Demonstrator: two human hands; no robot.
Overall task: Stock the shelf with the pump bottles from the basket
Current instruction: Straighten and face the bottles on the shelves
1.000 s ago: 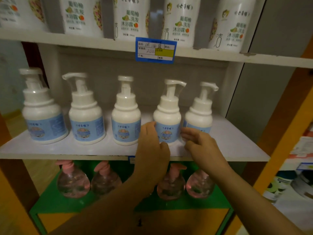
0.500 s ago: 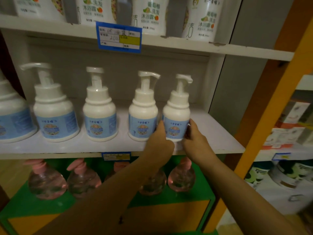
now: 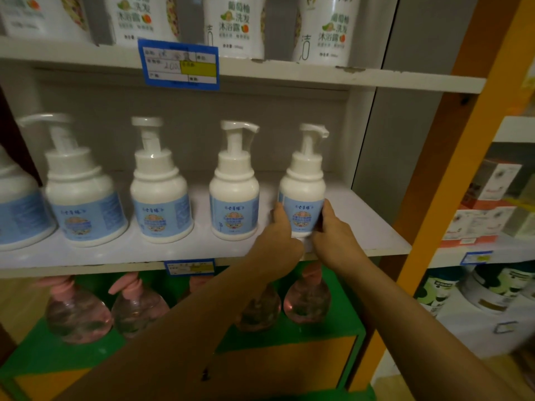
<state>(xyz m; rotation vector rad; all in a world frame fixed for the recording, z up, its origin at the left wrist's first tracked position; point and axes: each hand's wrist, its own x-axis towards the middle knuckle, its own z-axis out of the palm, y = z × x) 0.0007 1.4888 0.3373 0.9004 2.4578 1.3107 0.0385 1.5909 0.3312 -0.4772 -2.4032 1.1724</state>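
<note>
Several white pump bottles with blue labels stand in a row on the white middle shelf (image 3: 362,227). The rightmost pump bottle (image 3: 302,192) stands upright near the shelf's front edge. My left hand (image 3: 279,235) presses against its left side and my right hand (image 3: 333,233) against its right side, so both hands hold it. To its left stand a second bottle (image 3: 234,195), a third (image 3: 160,198) and a fourth (image 3: 84,204). No basket is in view.
Tall white bottles (image 3: 234,21) fill the shelf above, behind a blue price tag (image 3: 179,65). Clear pink-pump bottles (image 3: 307,299) sit on a green shelf below. An orange post (image 3: 451,157) borders the right; boxes and jars (image 3: 486,198) lie beyond it.
Both hands moved from the second bottle from the right to the rightmost one and closed on its sides. That bottle now stands farther right, with a wider gap beside it. The camera swung right.
</note>
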